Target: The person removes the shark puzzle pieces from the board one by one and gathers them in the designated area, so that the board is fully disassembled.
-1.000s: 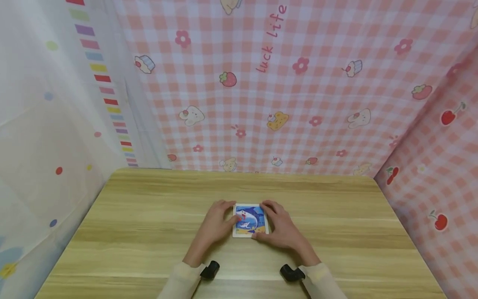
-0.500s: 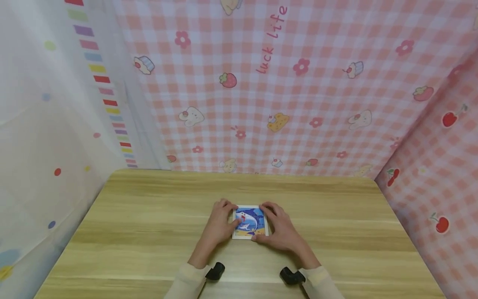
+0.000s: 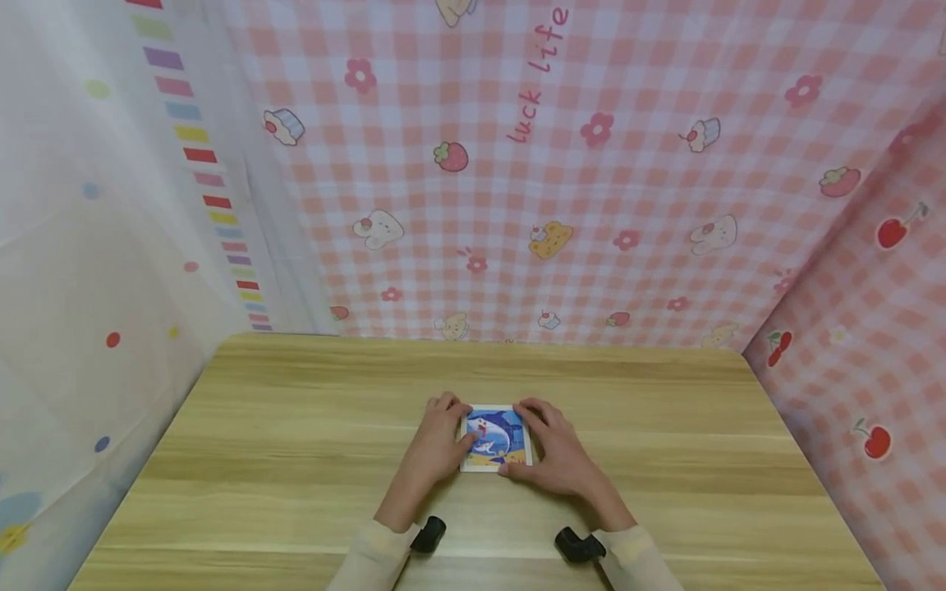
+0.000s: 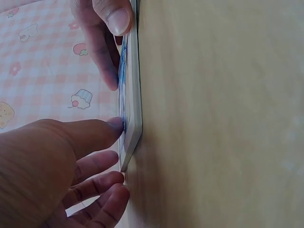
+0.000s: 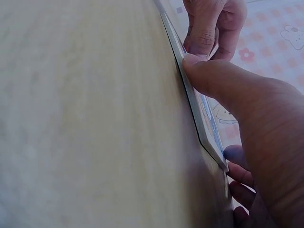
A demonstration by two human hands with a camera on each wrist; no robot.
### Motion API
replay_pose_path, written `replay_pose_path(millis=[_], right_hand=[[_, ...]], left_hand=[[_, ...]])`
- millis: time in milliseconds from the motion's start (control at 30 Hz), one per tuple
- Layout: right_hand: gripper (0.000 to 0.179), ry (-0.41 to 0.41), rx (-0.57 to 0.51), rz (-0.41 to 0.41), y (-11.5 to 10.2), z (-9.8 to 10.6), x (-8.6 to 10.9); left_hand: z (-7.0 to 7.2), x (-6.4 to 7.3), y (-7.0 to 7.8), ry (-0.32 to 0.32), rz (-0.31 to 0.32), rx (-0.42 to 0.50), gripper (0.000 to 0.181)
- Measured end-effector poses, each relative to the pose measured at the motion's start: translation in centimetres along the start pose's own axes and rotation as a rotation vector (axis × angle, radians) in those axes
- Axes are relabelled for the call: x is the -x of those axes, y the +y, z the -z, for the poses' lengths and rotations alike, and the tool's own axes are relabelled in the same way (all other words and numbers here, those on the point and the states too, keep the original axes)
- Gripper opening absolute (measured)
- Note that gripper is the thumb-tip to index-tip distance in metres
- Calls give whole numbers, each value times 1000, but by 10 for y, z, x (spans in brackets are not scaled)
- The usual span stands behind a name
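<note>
A small square picture board with a white border lies flat on the wooden table, showing a blue shark scene. My left hand holds its left side, thumb on the picture and index finger at the far left corner. From the right, my right hand grips the board, thumb on the near edge and index finger at the far right corner. In the left wrist view the board appears edge-on, with the left thumb against its face. The right wrist view shows the right thumb over the near edge of the board.
The wood-grain table stretches around both hands. Behind it hangs a pink checked cloth, with a white dotted cloth on the left and another checked cloth on the right. Black wrist devices sit by both sleeves.
My left hand and forearm have shifted slightly to the right, and the thumb has moved a little down the picture. The right hand and the board stay almost still.
</note>
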State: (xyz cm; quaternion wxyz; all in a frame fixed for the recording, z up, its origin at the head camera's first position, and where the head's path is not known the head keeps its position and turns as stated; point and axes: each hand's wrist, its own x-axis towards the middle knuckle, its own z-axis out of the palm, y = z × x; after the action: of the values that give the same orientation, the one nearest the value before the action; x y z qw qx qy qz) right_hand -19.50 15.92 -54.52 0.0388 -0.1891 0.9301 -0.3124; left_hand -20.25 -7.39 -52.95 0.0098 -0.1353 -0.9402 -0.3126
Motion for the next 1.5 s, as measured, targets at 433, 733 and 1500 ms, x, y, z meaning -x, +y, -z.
replay_pose_path(millis=[433, 733, 1500], right_hand=[[102, -6, 0, 3, 1, -1, 0], [102, 8, 5, -8, 1, -2, 0], [101, 4, 13, 13, 1, 0, 0]], left_hand=[[4, 1, 1, -6, -38, -39, 33], [4, -8, 1, 33, -29, 5, 19], [1, -8, -3, 42, 80, 182, 26]])
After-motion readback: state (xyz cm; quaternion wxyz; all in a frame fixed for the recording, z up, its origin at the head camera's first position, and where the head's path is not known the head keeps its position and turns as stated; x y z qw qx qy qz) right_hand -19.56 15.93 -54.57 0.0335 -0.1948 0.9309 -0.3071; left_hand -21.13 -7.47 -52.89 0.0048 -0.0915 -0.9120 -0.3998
